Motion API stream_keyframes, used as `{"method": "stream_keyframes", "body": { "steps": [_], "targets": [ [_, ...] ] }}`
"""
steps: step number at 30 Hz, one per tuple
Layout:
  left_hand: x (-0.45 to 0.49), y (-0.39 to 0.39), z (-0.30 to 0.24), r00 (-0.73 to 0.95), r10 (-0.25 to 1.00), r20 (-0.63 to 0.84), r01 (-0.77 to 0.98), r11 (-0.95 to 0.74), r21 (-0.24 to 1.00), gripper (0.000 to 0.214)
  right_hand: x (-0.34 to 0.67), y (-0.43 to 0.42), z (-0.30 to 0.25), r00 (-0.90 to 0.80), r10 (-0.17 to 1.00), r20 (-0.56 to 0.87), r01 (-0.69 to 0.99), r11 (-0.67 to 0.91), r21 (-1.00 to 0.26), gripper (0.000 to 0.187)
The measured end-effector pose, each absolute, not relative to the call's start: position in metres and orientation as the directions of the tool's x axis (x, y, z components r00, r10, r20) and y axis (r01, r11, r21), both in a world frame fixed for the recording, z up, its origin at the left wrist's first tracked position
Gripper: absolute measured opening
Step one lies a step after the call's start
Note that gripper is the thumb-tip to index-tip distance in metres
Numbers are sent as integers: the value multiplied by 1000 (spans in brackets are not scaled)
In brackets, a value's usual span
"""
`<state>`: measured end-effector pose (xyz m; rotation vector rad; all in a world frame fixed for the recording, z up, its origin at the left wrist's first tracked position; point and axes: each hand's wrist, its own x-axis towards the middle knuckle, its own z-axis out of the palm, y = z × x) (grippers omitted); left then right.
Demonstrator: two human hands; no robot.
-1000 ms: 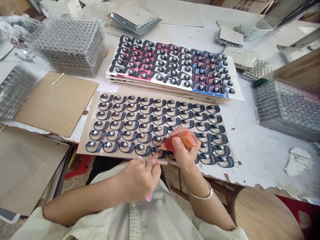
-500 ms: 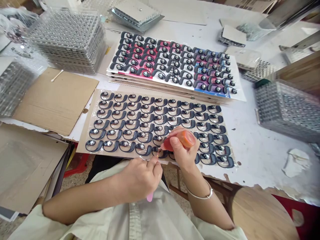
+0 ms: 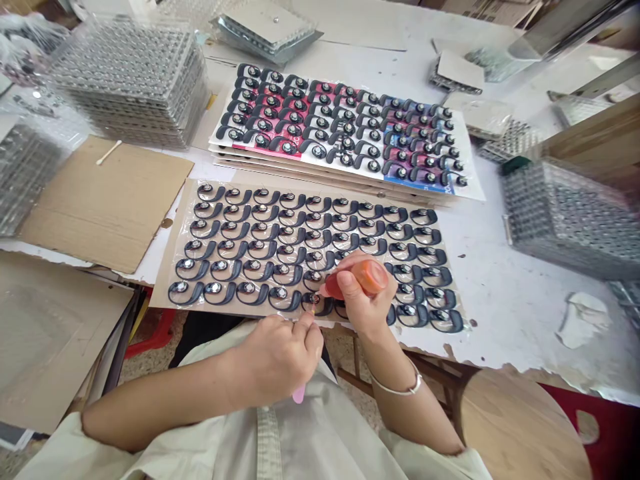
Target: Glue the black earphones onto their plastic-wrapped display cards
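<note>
My right hand (image 3: pixel 367 303) is wrapped round a small red-orange squeeze bottle (image 3: pixel 370 275). The bottle lies tilted, its narrow nozzle pointing left at a curved black piece (image 3: pixel 316 301) in the row nearest me. Closed beside it, my left hand (image 3: pixel 287 353) grips a slim stick-like tool with a pink end (image 3: pixel 299 395); its thin tip touches or nearly touches the same piece. Most of the tool is hidden by my fingers. Under both hands lies a brown board (image 3: pixel 165 280) with rows of these black hook-shaped pieces, many bearing a shiny round stone, under clear film.
Behind the board is a stack of printed cards (image 3: pixel 475 183) covered with similar black pieces. Stacked clear trays (image 3: pixel 130 73) of shiny stones stand at left, more trays (image 3: pixel 565 213) at right. A cotton swab (image 3: pixel 109 153) lies on cardboard (image 3: pixel 100 213). A round wooden stool (image 3: pixel 520 427) stands lower right.
The whole scene has shifted slightly left with the camera. Both hands keep their hold, and the bottle's nozzle and the tool's tip stay at the same black piece.
</note>
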<state>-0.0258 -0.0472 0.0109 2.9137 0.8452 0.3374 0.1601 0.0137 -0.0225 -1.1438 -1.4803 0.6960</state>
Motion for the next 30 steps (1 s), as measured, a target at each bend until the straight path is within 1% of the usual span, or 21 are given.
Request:
{"method": "stream_keyframes", "body": {
  "steps": [4,7,11,13,19,23,25,28,30],
  "targets": [
    [-26,-47,13,828,538,161,518,-842,147,50,159,13,-20,54,914,402,283,373,-884,18],
    [-26,-47,13,822,540,180,521,-842,141,43,158,13,-19,38,907,420,281,394,-875,18],
    [-25,-46,14,794,547,266,527,-837,149,34,157,13,-18,37,903,428,280,402,-872,18],
    [-25,-46,14,784,552,283,532,-833,151,31,157,13,-17,46,902,430,294,400,-868,20],
    [-26,-47,10,821,536,198,519,-844,133,32,157,13,-19,61,906,418,298,383,-874,21],
    [-25,-48,8,804,551,224,530,-835,151,28,158,12,-21,63,908,414,275,383,-882,20],
    [-26,-48,7,797,559,229,539,-829,147,29,159,12,-22,90,903,420,245,389,-888,20],
    [-26,-48,7,811,549,202,530,-836,146,34,161,12,-24,180,876,447,184,416,-891,20],
    [-27,-48,7,817,541,200,520,-841,150,37,162,11,-25,209,865,457,173,427,-887,19]
  ]
}}
